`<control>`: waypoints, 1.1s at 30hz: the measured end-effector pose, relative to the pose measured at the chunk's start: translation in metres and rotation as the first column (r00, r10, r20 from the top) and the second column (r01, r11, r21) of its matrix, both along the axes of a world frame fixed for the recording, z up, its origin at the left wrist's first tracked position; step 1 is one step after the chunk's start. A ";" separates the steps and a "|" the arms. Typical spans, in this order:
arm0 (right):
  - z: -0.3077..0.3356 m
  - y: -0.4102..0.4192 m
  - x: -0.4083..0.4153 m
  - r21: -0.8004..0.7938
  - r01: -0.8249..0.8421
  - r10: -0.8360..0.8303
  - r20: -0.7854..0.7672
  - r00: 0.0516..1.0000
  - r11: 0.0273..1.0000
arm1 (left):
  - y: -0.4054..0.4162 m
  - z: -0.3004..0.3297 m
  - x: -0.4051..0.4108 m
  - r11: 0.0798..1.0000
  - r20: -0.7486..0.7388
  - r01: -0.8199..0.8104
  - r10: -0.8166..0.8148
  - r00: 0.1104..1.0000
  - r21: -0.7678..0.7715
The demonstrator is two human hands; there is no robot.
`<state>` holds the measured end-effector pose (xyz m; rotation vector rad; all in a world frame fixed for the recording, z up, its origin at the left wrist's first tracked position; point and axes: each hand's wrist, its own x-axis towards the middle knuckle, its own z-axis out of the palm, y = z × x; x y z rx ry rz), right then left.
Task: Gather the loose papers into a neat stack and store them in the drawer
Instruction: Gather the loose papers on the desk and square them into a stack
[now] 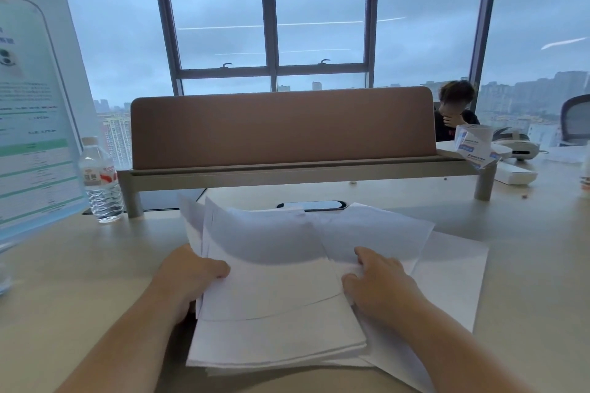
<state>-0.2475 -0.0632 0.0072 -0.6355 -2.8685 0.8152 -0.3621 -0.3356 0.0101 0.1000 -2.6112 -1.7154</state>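
Water bottle [101, 180] label writing unreadable

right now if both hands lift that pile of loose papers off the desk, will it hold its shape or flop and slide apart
The papers will probably flop: the far edges already curl up off the desk. Sheets look likely to slide apart, since they lie fanned and unaligned, one poking out right. The left hand and right hand hold only the sides, so the middle may sag.

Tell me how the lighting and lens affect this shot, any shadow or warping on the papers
Head view: dim, bluish overcast daylight from the window; a soft curved shadow darkens the far half of the papers; wide-angle lens bows the window frames and the desk divider; the left hand and right hand look slightly soft.
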 end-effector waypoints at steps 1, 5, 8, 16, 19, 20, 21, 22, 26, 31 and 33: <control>0.000 0.000 0.000 -0.013 0.009 -0.009 0.001 1.000 1.000 | 0.001 -0.001 0.000 1.000 -0.013 -0.006 0.006 1.000 -0.021; 0.001 0.001 0.001 -0.044 0.021 -0.021 0.000 1.000 0.999 | 0.001 0.001 -0.002 0.993 -0.154 -0.082 0.068 0.986 -0.084; 0.002 0.002 0.000 -0.068 0.021 -0.021 -0.009 1.000 0.997 | -0.001 0.007 -0.003 0.993 -0.242 -0.118 0.116 0.963 0.007; 0.000 0.003 -0.005 -0.356 0.011 -0.128 -0.307 0.943 0.934 | -0.010 0.025 0.004 0.889 -0.076 -0.166 0.218 0.973 0.426; -0.001 0.006 -0.006 -0.468 0.019 -0.208 -0.356 0.911 0.884 | -0.024 0.009 -0.023 0.857 0.003 -0.139 0.159 0.987 0.496; 0.001 0.006 -0.005 -0.558 0.010 -0.246 -0.350 0.904 0.830 | -0.027 0.002 -0.032 0.838 0.030 -0.136 0.142 0.989 0.528; 0.004 0.006 -0.006 -0.676 -0.012 -0.285 -0.327 0.901 0.737 | -0.026 0.001 -0.032 0.819 0.044 -0.115 0.109 0.993 0.562; 0.008 0.007 -0.007 -0.790 -0.044 -0.317 -0.296 0.901 0.612 | -0.017 0.012 -0.018 0.814 0.048 -0.083 0.068 0.997 0.575; 0.016 0.013 -0.005 -0.967 -0.184 -0.300 -0.231 0.926 0.177 | 0.000 0.023 0.002 0.793 -0.012 0.006 0.001 1.000 0.609; 0.019 0.007 0.005 -0.935 -0.326 -0.100 -0.341 0.935 0.141 | 0.008 0.026 0.014 0.831 -0.080 0.119 -0.090 0.993 0.543; 0.018 0.002 0.005 -0.937 -0.295 -0.062 -0.311 0.948 0.187 | 0.011 0.029 0.020 0.836 -0.084 0.166 -0.143 0.986 0.523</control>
